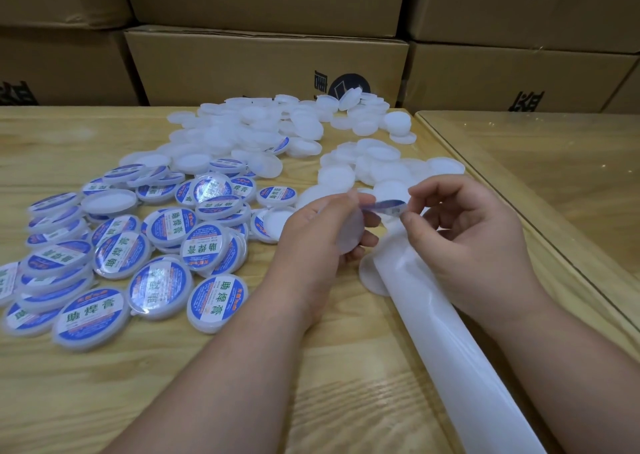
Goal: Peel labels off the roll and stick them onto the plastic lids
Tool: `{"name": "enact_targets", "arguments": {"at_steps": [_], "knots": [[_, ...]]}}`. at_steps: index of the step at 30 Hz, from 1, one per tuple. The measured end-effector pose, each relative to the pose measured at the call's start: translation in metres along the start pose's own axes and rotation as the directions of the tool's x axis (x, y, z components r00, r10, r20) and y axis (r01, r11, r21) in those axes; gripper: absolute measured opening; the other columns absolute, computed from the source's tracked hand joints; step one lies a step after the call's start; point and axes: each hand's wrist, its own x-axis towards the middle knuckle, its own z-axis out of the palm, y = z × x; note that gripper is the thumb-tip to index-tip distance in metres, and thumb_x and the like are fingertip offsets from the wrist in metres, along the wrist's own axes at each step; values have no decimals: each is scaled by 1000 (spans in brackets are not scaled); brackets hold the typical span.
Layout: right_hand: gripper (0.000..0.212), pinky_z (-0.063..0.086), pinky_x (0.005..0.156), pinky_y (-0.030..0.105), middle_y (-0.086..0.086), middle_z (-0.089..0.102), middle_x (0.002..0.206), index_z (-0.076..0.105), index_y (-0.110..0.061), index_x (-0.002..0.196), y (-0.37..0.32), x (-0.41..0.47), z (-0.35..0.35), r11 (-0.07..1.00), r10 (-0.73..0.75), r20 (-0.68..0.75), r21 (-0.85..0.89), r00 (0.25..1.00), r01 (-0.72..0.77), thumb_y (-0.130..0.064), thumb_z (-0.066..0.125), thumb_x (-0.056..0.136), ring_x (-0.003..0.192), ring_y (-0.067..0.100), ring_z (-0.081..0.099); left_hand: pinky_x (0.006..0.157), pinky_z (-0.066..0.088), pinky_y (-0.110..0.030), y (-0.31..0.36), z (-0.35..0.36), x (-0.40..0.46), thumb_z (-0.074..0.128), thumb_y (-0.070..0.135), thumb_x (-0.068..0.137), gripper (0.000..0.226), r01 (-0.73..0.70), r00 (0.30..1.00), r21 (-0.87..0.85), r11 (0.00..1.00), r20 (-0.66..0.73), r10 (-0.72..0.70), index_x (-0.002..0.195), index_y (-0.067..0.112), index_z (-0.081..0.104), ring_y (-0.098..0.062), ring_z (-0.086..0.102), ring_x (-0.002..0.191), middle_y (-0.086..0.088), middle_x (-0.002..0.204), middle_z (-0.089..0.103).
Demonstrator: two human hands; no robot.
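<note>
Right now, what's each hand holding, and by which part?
The left hand grips a plain white round plastic lid by its rim. The right hand pinches a blue round label by its edge.

wooden table (104,384) | labelled lids (156,245) | plain lids (259,131) | probably backing strip (450,342)

Wooden table (104,367): light grain, glossy top. Second table (554,176): same finish, transparent cover sheet, butted against the wooden table's right edge. Cardboard boxes (266,62): brown, stacked in rows behind the wooden table's far edge, black printed characters and a round dark emblem on their faces.
</note>
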Motion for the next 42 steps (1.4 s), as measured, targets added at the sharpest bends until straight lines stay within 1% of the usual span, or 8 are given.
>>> {"name": "enact_targets", "arguments": {"at_steps": [3, 7, 11, 14, 17, 20, 27, 42], "knots": [[20, 45, 55, 21, -12, 69, 84, 68, -32, 94, -2, 1, 2, 989, 96, -24, 113, 995, -93, -19, 72, 79, 59, 8, 53, 50, 41, -28, 2, -2, 0, 43, 36, 90, 35, 5, 1000, -162, 987, 5, -5, 107, 14, 63, -25, 61, 56, -17, 81, 72], [25, 42, 49, 17, -8, 68, 80, 67, -25, 102, -4, 3, -2, 943, 200, -2, 271, 980, -192, -15, 70, 78, 56, 7, 53, 47, 39, -26, 1, -5, -1, 22, 15, 99, 30, -29, 1000, -220, 975, 2, 30, 105, 15, 51, -28, 63, 59, -17, 84, 73], [37, 35, 41, 19, 0, 68, 78, 61, -22, 112, -3, 4, -4, 887, 275, 127, 350, 953, -302, -11, 67, 77, 46, 6, 45, 51, 41, -28, 0, -1, -1, 28, 14, 105, 33, -30, 999, -153, 988, 24, 34, 106, 20, 60, -24, 63, 75, -7, 95, 74], [42, 39, 42, 18, 1, 70, 78, 59, -22, 117, -4, 4, -5, 863, 289, 234, 356, 928, -359, -10, 69, 78, 47, 6, 51, 56, 37, -31, 0, 2, -2, 29, 23, 108, 35, -18, 999, -125, 992, 42, 23, 102, 21, 64, -30, 60, 84, -23, 116, 71], [45, 55, 65, 25, 8, 75, 83, 59, -22, 119, -3, 3, -2, 872, 307, 256, 310, 917, -378, -12, 72, 77, 75, 16, 74, 55, 34, -32, 0, 3, -3, 37, 31, 93, 29, -15, 994, -115, 993, 108, 27, 102, 19, 62, -25, 66, 73, -23, 110, 74], [46, 55, 81, 37, 9, 77, 86, 60, -23, 118, 1, 3, -1, 881, 353, 212, 253, 911, -400, -18, 75, 75, 87, 21, 76, 56, 32, -33, -1, 2, -2, 37, 27, 79, 34, -20, 988, -89, 996, 150, 33, 101, 19, 62, -24, 67, 70, -19, 108, 76], [37, 57, 71, 29, 11, 77, 84, 58, -21, 119, 5, 4, 0, 873, 388, 188, 238, 902, -425, -3, 74, 91, 81, 20, 76, 57, 33, -34, -1, 3, -4, 39, 27, 82, 31, -58, 986, 8, 998, 159, 56, 102, 22, 62, -25, 68, 74, -13, 109, 77], [34, 56, 61, 22, 8, 77, 79, 60, -15, 117, 4, 4, 0, 852, 413, 149, 285, 898, -439, -2, 74, 89, 73, 17, 76, 54, 45, -16, -1, 8, -8, 50, 41, 92, 19, -110, 984, 121, 987, 153, 91, 89, 44, 69, -10, 70, 75, 4, 107, 78]]}}
